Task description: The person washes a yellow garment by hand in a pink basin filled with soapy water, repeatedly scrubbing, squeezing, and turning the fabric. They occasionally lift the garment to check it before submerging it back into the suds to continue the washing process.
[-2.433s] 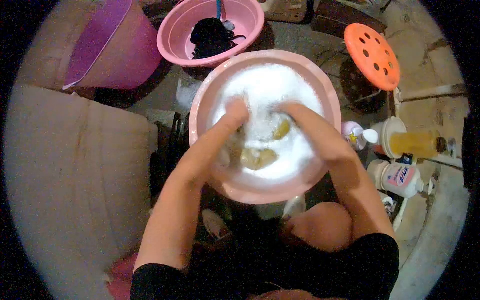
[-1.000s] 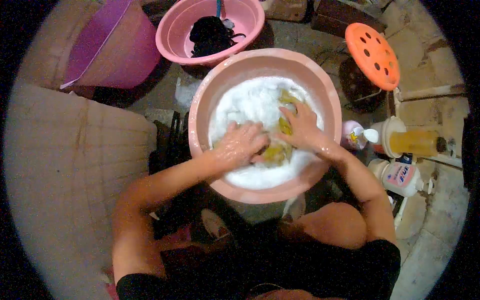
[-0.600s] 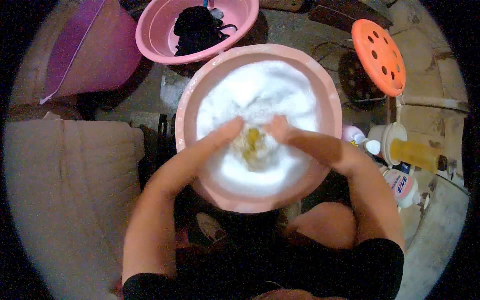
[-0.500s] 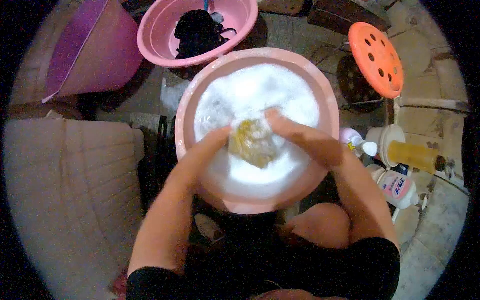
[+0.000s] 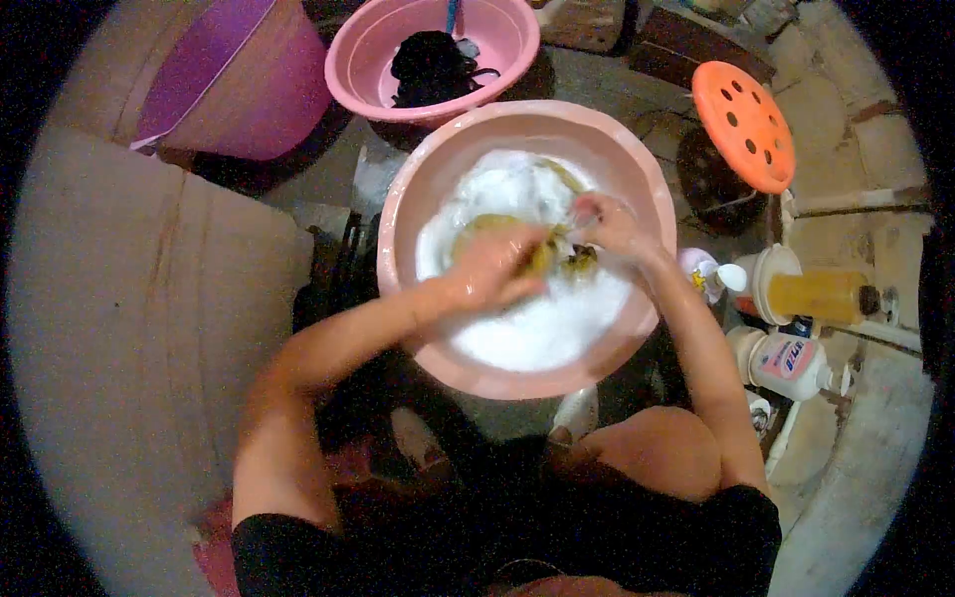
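Your left hand (image 5: pixel 492 269) and right hand (image 5: pixel 609 224) grip the yellow cloth (image 5: pixel 545 261) in the middle of the basin (image 5: pixel 517 383); rough scrubbing could slop suds (image 5: pixel 537 333) over its rim onto the bottles (image 5: pixel 791 360) beside it.

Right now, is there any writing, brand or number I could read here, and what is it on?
White bottle: pink label with blue print, too blurred to read.
Small pink bottle: a yellowish mark, no words legible.
Amber bottle, stool, cloth: no text visible.
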The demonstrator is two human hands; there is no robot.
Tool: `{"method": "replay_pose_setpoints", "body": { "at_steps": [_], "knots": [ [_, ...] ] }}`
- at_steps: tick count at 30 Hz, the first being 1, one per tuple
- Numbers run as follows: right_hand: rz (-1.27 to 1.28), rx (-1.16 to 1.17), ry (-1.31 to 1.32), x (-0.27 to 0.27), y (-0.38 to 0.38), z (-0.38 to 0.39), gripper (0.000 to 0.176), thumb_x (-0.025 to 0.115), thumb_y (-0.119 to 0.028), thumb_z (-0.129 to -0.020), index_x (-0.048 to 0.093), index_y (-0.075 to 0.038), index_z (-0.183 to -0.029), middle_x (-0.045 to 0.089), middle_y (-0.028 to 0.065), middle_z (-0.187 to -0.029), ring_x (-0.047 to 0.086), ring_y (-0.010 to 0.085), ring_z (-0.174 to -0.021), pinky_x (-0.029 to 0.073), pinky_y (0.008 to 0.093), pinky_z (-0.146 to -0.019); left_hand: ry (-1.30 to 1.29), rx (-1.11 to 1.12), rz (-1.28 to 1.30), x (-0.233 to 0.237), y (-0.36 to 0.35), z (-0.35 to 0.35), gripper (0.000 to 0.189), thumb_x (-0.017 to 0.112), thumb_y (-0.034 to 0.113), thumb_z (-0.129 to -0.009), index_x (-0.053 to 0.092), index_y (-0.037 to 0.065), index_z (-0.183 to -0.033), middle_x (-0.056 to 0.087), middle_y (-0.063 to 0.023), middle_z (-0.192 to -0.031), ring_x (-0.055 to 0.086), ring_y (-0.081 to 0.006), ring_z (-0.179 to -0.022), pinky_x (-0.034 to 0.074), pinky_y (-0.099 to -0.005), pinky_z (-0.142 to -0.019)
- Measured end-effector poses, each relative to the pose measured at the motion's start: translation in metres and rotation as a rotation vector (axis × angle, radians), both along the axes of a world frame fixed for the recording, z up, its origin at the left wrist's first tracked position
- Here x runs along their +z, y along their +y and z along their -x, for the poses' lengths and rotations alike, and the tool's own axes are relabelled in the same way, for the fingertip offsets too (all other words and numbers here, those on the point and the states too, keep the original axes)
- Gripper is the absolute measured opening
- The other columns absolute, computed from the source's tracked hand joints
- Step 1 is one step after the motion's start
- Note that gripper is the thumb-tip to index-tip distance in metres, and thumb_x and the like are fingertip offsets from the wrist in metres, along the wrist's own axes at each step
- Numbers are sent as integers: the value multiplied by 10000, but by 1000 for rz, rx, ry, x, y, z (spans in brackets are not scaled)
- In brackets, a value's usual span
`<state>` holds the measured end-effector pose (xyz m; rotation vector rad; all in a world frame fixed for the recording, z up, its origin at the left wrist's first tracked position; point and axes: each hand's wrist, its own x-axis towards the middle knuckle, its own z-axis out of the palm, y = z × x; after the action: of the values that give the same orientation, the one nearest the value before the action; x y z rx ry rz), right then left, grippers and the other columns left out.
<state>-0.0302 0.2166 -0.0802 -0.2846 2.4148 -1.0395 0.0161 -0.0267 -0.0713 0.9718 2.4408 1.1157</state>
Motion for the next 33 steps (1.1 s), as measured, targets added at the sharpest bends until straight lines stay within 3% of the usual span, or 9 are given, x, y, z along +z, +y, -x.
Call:
{"method": "replay_pose_setpoints", "body": {
  "at_steps": [3, 6, 8, 12, 16, 19, 25, 30, 33],
  "knots": [
    [-390, -278, 755, -20, -23, -8, 652, 718, -273, -657, 496, 26, -1191, 582, 239, -1112, 548, 375, -1067, 412, 390, -962, 140, -239, 293, -30, -3, -27, 747, 699, 372, -737, 365, 82, -1340, 431, -155, -1287, 421, -312, -1213, 323, -549, -963],
    [59, -290, 348, -119, -31, 19, 845, 781, -361, -592, 421, 17, -1257, 529, 241, -1197, 507, 364, -1130, 379, 400, -992, 302, 302, 378, -23, 5, -25, 1092, 799, 475, -571, 220, 86, -1411, 252, -240, -1409, 298, -409, -1295, 272, -576, -998],
    [106, 75, 50, -68, -36, 19, 957, 764, -484, -613, 358, 31, -1310, 444, 253, -1288, 425, 386, -1200, 349, 433, -1005, 136, 323, 143, -61, -5, -2, 1193, 825, 497, -511, 174, 81, -1420, 169, -289, -1423, 256, -463, -1293, 264, -595, -1001],
    [-426, 296, 139, 1, -93, -15, 605, 597, -412, -832, 472, 70, -1175, 518, 293, -1122, 471, 397, -1130, 343, 440, -977, 172, 431, 438, -93, -8, 30, 997, 728, 463, -687, 188, 101, -1442, 391, -227, -1350, 422, -325, -1229, 385, -438, -992],
    [-423, 227, 54, -77, -89, 2, 450, 479, -370, -902, 555, 31, -1091, 547, 235, -1089, 494, 340, -1107, 374, 414, -956, -275, 50, 475, -153, -28, 48, 902, 760, 379, -620, 355, 75, -1366, 568, -194, -1179, 558, -312, -1085, 440, -406, -929],
    [339, 200, -83, -75, -41, 14, 377, 426, -306, -930, 558, -3, -1112, 560, 218, -1059, 516, 321, -1069, 404, 383, -933, -558, 96, 526, -178, -43, 62, 908, 764, 398, -616, 355, 62, -1354, 568, -211, -1164, 562, -330, -1071, 447, -408, -911],
    [-29, -83, -201, -39, -50, 32, 386, 517, -393, -895, 650, -36, -954, 647, 120, -942, 606, 194, -882, 484, 343, -778, -466, 220, 606, -124, -22, 89, 924, 771, 435, -609, 355, 37, -1330, 569, -244, -1133, 569, -365, -1043, 461, -412, -876],
    [136, -237, 88, -50, -55, 36, 558, 487, -516, -878, 520, -103, -1252, 598, 137, -1173, 541, 380, -1085, 430, 369, -911, 25, 242, 294, 7, 5, 48, 940, 777, 466, -603, 355, 15, -1311, 569, -271, -1108, 575, -394, -1020, 472, -416, -847],
    [-82, 97, 79, -18, -43, 5, 662, 501, -554, -847, 481, -45, -1270, 596, 237, -1105, 573, 397, -1017, 349, 476, -972, -292, 238, 493, 49, 10, 22, 948, 772, 510, -601, 343, 14, -1285, 574, -260, -1100, 555, -404, -1047, 436, -453, -898]
  ]
}}
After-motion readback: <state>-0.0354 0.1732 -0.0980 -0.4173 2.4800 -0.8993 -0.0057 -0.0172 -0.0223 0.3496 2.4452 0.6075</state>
